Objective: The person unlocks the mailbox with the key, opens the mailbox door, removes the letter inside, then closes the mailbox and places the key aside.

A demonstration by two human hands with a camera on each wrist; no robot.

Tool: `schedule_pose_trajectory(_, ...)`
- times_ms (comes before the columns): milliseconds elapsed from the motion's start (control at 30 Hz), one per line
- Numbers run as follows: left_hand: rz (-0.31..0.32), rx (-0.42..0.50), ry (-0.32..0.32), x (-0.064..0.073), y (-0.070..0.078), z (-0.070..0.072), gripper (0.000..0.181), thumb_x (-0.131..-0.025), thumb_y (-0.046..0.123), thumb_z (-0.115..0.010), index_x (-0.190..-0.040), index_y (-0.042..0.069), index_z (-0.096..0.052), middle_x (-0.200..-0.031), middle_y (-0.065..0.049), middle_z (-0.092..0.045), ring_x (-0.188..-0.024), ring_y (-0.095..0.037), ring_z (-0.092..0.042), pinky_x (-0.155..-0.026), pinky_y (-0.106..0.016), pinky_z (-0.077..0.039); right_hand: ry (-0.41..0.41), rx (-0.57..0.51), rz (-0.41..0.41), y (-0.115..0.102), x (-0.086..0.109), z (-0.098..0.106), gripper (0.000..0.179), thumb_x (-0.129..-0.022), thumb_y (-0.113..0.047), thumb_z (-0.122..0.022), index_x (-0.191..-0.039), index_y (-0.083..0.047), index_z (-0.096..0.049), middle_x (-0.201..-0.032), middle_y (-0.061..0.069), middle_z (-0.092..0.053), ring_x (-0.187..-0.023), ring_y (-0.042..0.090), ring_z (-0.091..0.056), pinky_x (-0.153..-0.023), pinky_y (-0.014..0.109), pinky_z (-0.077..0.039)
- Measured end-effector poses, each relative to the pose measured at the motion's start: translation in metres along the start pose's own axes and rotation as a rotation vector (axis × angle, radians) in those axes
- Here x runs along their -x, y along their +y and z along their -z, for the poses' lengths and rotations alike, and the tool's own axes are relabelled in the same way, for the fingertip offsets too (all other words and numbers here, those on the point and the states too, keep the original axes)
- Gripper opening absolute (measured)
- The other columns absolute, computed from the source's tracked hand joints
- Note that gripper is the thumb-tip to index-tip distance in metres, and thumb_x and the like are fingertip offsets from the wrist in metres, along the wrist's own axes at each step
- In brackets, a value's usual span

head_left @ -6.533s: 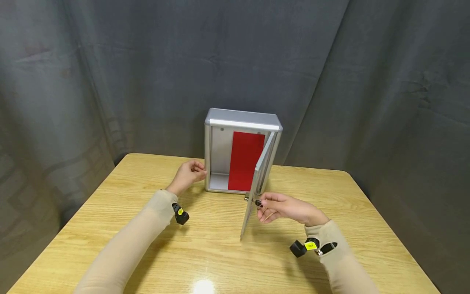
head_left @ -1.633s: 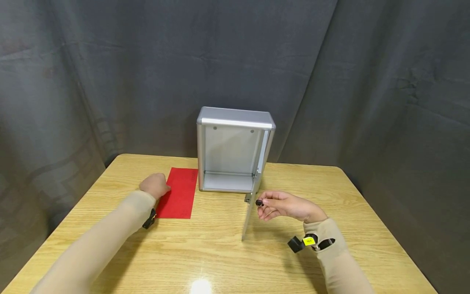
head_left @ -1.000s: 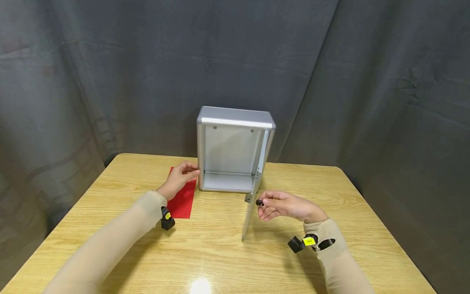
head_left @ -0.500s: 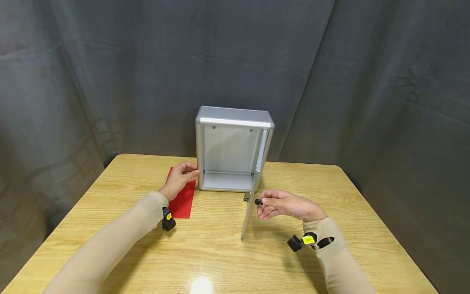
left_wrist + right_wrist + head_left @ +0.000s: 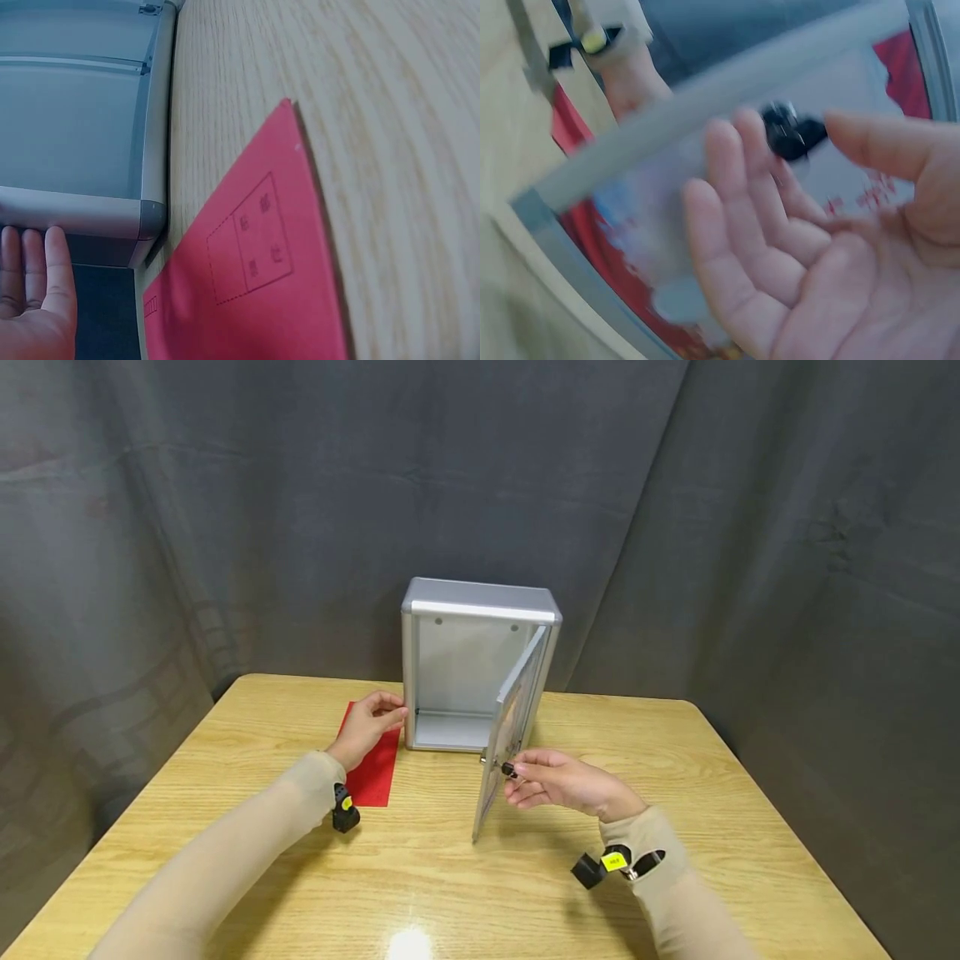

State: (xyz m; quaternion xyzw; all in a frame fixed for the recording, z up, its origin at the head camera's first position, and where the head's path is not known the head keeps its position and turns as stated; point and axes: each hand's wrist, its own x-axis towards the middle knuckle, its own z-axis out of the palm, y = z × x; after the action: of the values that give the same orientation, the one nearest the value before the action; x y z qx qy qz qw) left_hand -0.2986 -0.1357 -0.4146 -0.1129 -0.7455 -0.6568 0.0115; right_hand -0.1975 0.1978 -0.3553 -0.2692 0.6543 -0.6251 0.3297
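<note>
"Where's the metal box [image 5: 459,668]?"
"Upright on the table [image 5: 450,893]; its swung-out door [image 5: 512,718] hides part of the interior."
"The hands?"
"The right hand [image 5: 558,783] pinches a black piece [image 5: 509,770] on the door, blurred close up. The left hand [image 5: 363,727], fingers straight, touches the box's side."
"And the red envelope [image 5: 375,775]?"
"Left of the box, partly covered by that hand."

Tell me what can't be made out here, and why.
Red envelope: left wrist view, cut off by the bottom edge; head view, partly covered by the left hand.
Its print: left wrist view, too small and blurred.
Black piece: right wrist view, blurred; head view, too small.
Design on the door: right wrist view, blurred, right hand in front.
</note>
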Motion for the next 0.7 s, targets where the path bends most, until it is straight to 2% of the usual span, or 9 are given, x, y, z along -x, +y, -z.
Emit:
schedule_pose_trajectory(200,-0.019,0.007,0.002,-0.002,0.0,-0.002,0.035,-0.093,0.015,-0.066,-0.12,-0.002,-0.053,-0.109,-0.013,-0.057,-0.106,-0.034,-0.058,-0.098,-0.043,-0.051,0.118,-0.12,-0.021,-0.003,-0.021,-0.024,0.012,-0.104,-0.02,-0.043,-0.104,-0.009,-0.05,-0.1,-0.001,-0.067,-0.09,0.009,-0.066,-0.086,0.026,-0.055)
schedule_pose_trajectory(367,-0.014,0.003,0.008,-0.004,-0.002,-0.002,0.032,-0.092,0.013,-0.066,-0.118,-0.001,-0.054,-0.106,-0.011,-0.058,-0.104,-0.033,-0.059,-0.096,-0.042,-0.051,0.203,-0.226,-0.045,-0.005,-0.045,-0.038,0.012,-0.103,-0.019,-0.045,-0.098,-0.012,-0.053,-0.097,-0.001,-0.067,-0.085,0.008,-0.066,-0.082,0.025,-0.056)
schedule_pose_trajectory(700,-0.022,-0.052,0.015,-0.002,-0.001,0.0,0.032,-0.093,0.014,-0.064,-0.119,-0.002,-0.054,-0.11,-0.016,-0.058,-0.105,-0.034,-0.058,-0.096,-0.043,-0.051,0.302,-0.342,-0.082,-0.009,-0.088,-0.042,0.011,-0.104,-0.016,-0.043,-0.1,-0.011,-0.052,-0.093,0.0,-0.065,-0.082,0.008,-0.064,-0.078,0.021,-0.055)
